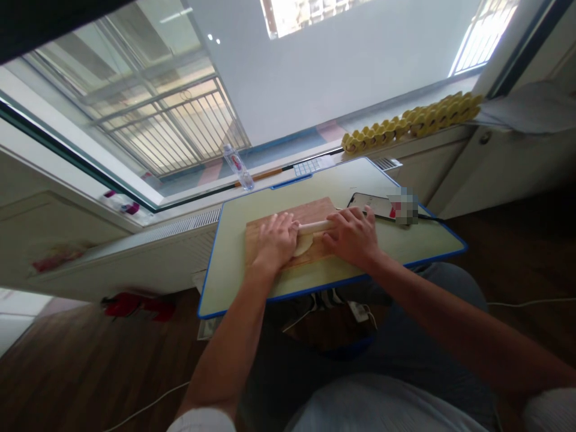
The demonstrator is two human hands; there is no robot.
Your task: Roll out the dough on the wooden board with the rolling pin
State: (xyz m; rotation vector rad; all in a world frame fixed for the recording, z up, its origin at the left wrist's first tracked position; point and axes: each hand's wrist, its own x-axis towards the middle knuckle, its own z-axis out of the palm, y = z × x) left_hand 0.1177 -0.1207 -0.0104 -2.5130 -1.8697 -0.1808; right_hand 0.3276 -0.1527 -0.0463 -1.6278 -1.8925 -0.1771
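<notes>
A white rolling pin (314,227) lies across a wooden cutting board (258,235). My left hand (278,237) rests over its left end, and my right hand (353,234) is over its right end. Both sets of fingers curl down onto the pin, hiding its two ends. Just on the near side of the pin, a flat pale piece of dough (303,245) shows on the board, partly covered by my left hand.
The board is on a small pale table (229,264) with blue edging. A phone (371,204) lies beyond my right hand. On the windowsill stand a clear bottle (240,168) and stacked yellow egg trays (414,123). A red object (137,306) is on the floor at left.
</notes>
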